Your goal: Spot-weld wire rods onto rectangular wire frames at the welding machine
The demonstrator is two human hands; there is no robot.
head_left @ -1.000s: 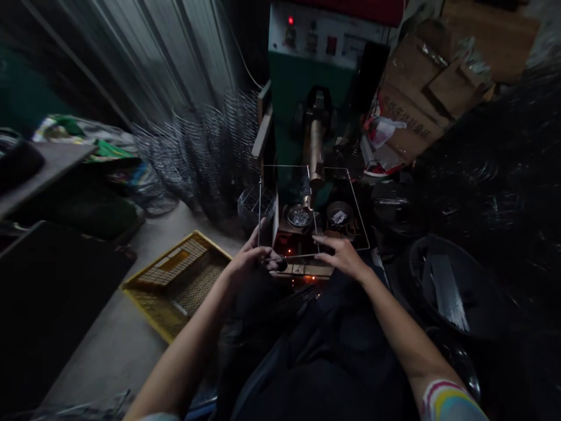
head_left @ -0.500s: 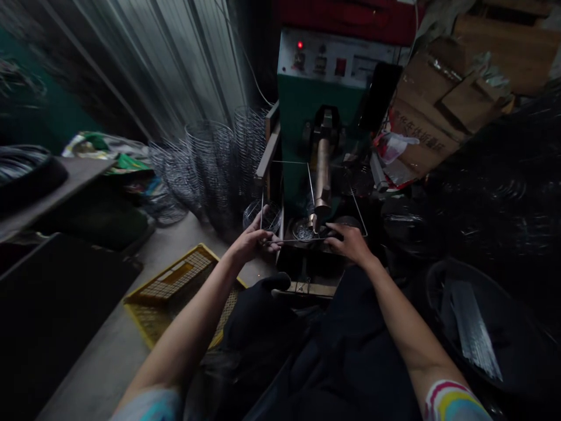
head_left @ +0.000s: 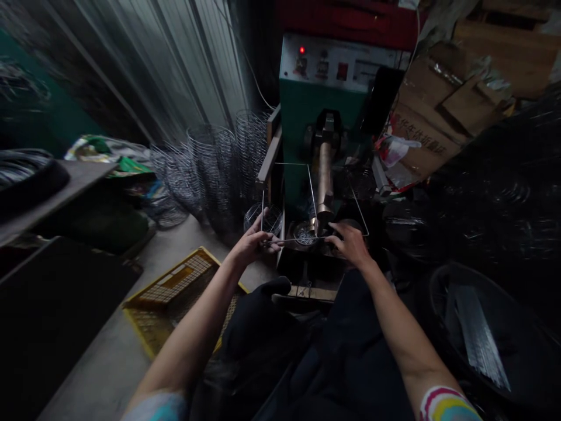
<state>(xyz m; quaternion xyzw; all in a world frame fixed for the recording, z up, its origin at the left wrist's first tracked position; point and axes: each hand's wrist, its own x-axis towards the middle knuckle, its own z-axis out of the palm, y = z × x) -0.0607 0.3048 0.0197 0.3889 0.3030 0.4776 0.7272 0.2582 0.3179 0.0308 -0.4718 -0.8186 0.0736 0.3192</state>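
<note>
I hold a thin rectangular wire frame [head_left: 289, 165] upright in front of a green machine [head_left: 307, 102]. My left hand [head_left: 252, 242] pinches the frame's lower left corner. My right hand [head_left: 349, 242] is closed on its lower right part, next to the machine's brass cylinder [head_left: 325, 178]. A small round dish of metal bits [head_left: 303, 233] sits under the cylinder, between my hands.
Stacks of round wire baskets [head_left: 210, 169] stand left of the machine. A yellow plastic crate [head_left: 175, 292] lies on the floor by my left arm. Cardboard boxes [head_left: 442, 105] sit at the upper right. A dark tub with metal rods [head_left: 477, 333] is at the right.
Both hands lifted the wire frame up and away from me, to the brass cylinder. The sparks seen below the frame a second ago are gone. The view tilted up a little.
</note>
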